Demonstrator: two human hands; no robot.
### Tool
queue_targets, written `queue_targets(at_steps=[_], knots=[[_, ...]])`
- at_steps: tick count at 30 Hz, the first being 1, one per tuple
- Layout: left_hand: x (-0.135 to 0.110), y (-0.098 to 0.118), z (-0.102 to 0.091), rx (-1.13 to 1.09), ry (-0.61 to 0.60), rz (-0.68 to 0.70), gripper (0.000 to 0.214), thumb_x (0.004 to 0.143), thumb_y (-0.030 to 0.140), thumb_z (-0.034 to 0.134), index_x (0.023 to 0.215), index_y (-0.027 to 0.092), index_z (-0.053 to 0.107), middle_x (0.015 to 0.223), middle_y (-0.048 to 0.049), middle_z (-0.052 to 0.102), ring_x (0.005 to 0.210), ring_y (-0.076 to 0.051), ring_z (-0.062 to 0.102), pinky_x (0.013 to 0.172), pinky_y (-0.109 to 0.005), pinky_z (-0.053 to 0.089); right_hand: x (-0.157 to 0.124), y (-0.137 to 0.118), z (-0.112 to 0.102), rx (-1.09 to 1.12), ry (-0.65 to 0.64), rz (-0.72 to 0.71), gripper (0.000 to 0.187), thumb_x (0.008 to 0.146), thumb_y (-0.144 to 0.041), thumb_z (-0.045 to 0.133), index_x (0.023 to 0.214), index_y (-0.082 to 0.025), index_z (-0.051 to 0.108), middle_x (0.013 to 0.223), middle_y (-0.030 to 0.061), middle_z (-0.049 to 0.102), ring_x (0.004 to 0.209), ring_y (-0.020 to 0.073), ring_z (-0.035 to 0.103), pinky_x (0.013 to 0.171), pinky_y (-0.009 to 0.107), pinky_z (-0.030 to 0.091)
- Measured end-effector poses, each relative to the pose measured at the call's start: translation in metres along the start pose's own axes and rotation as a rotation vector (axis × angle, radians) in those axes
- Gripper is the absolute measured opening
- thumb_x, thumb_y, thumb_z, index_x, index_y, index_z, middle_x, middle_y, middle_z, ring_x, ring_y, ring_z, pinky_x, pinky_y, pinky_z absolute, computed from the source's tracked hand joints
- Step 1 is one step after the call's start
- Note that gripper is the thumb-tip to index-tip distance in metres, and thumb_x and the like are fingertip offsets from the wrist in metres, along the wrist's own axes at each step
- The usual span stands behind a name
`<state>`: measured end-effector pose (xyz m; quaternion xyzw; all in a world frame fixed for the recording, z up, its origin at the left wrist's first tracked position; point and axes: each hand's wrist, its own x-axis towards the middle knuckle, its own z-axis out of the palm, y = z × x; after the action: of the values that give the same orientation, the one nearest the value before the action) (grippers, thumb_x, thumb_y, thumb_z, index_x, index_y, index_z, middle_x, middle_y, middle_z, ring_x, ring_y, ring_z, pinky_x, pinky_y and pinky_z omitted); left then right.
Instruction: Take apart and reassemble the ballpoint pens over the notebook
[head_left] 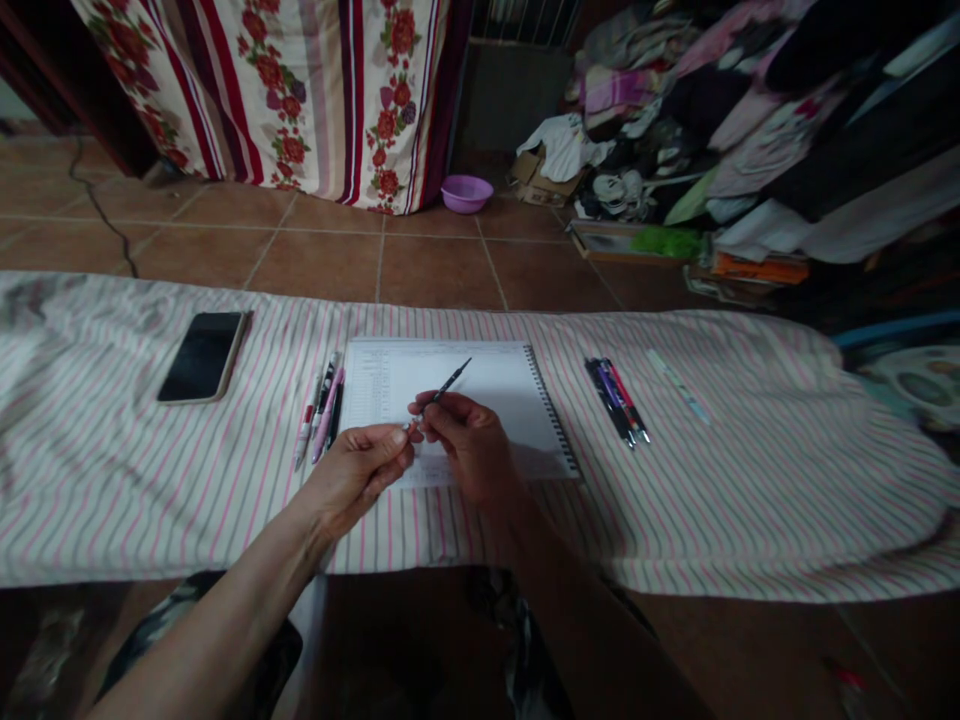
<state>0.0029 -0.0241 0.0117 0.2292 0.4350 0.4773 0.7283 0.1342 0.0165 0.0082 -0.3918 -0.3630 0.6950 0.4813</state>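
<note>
Over an open spiral notebook (pixel 495 370) my two hands meet with closed fingers. Between the fingertips of my right hand (pixel 469 440) is a slim dark pen (pixel 454 376), its thin end pointing up and away to the right. My left hand (pixel 375 460) pinches the near end of the same pen, where a small pale part shows; its exact form is too small to make out. Left of the notebook lies a group of several pens (pixel 324 408). Another group of pens (pixel 617 402) rests to the right, with a pale patterned pen (pixel 679 387) beyond it.
A phone (pixel 201 358) lies at the left on the striped cloth (pixel 765 480) covering the table. Past the table, a purple basin (pixel 466 194) stands on the tiled floor near a floral curtain (pixel 285 100). Piled clothes (pixel 780 140) and a cardboard box (pixel 546 180) occupy the back right.
</note>
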Motion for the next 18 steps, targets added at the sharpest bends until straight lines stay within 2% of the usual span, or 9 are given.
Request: queue_targets(at_steps=[3,6,10,12,15,18], knots=[[-0.002,-0.002,0.005,0.116,0.023,0.129,0.023,0.072,0.03,0.065,0.06,0.01,0.062,0.053,0.002,0.046,0.045,-0.003,0.03,0.041,-0.018,0.024,-0.001,0.001,0.005,-0.034,0.055,-0.04,0.011,0.064,-0.023,0.067,0.075,-0.019,0.068,0.072,0.0001,0.069,0.052,0.007,0.05,0.053,0.022,0.04],[-0.003,-0.003,0.011,0.228,0.081,0.219,0.025,0.072,0.031,0.064,0.056,0.011,0.059,0.047,0.0036,0.043,0.044,-0.004,0.03,0.041,-0.02,0.021,-0.003,0.001,0.008,-0.058,0.106,-0.065,0.01,0.065,-0.023,0.066,0.074,-0.018,0.067,0.071,0.0005,0.068,0.051,0.0072,0.05,0.05,0.022,0.037],[-0.004,-0.006,0.015,0.275,0.192,0.261,0.02,0.067,0.031,0.067,0.07,0.011,0.064,0.047,0.0039,0.046,0.044,-0.006,0.035,0.043,-0.022,0.024,-0.004,0.002,0.008,-0.088,0.153,-0.061,0.012,0.065,-0.024,0.066,0.075,-0.018,0.067,0.072,0.001,0.068,0.051,0.007,0.049,0.048,0.021,0.036],[-0.004,-0.008,0.013,0.227,0.149,0.226,0.022,0.069,0.032,0.066,0.074,0.011,0.065,0.047,0.0039,0.047,0.042,-0.005,0.033,0.042,-0.021,0.022,-0.004,0.002,0.006,-0.065,0.102,-0.041,0.012,0.065,-0.025,0.067,0.075,-0.018,0.067,0.073,0.0015,0.069,0.052,0.0072,0.051,0.047,0.021,0.035],[-0.004,-0.009,0.007,0.077,0.005,0.095,0.022,0.073,0.032,0.063,0.073,0.01,0.064,0.05,0.0026,0.047,0.043,-0.003,0.031,0.04,-0.018,0.02,-0.002,0.0,0.0,0.0,-0.024,0.007,0.012,0.067,-0.026,0.066,0.077,-0.019,0.069,0.078,0.0019,0.069,0.051,0.0059,0.051,0.044,0.02,0.031],[-0.003,-0.006,0.003,-0.052,-0.064,-0.029,0.018,0.07,0.027,0.067,0.069,0.009,0.062,0.052,0.002,0.047,0.046,-0.003,0.034,0.04,-0.016,0.022,-0.001,-0.002,-0.005,0.053,-0.092,0.061,0.014,0.068,-0.026,0.066,0.08,-0.021,0.07,0.081,0.0022,0.07,0.05,0.0044,0.048,0.042,0.019,0.027]])
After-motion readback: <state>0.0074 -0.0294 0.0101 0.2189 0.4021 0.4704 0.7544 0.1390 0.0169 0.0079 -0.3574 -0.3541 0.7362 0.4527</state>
